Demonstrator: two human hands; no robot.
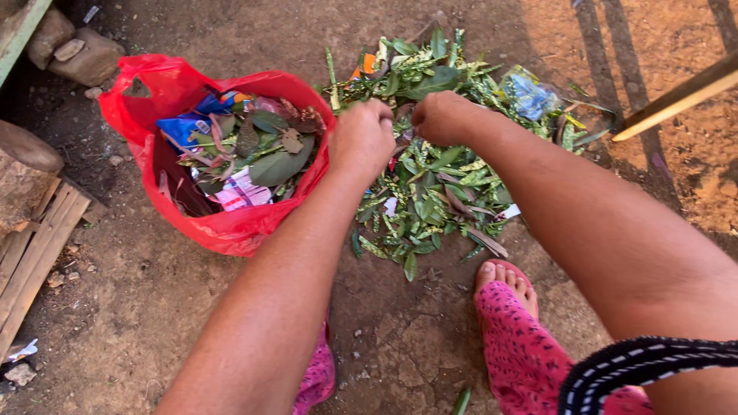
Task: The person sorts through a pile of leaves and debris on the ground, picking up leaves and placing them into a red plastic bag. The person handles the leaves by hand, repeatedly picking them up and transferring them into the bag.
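Observation:
A pile of green leaves and litter (pixel 430 192) lies on the bare dirt ground. My left hand (pixel 363 137) and my right hand (pixel 440 117) are both down on the top of the pile, fingers curled into the leaves, close together. To the left lies an open red plastic bag (pixel 223 227), partly filled with leaves and scraps of wrapper. My left hand is just beside the bag's right rim. Whether either hand has leaves gripped is hidden by the knuckles.
Stones (pixel 77 50) lie at the top left, and wooden planks (pixel 34 246) run along the left edge. A wooden stick (pixel 676 96) slants in at the top right. My foot (pixel 507 280) in a sandal stands below the pile, with pink patterned trousers above it.

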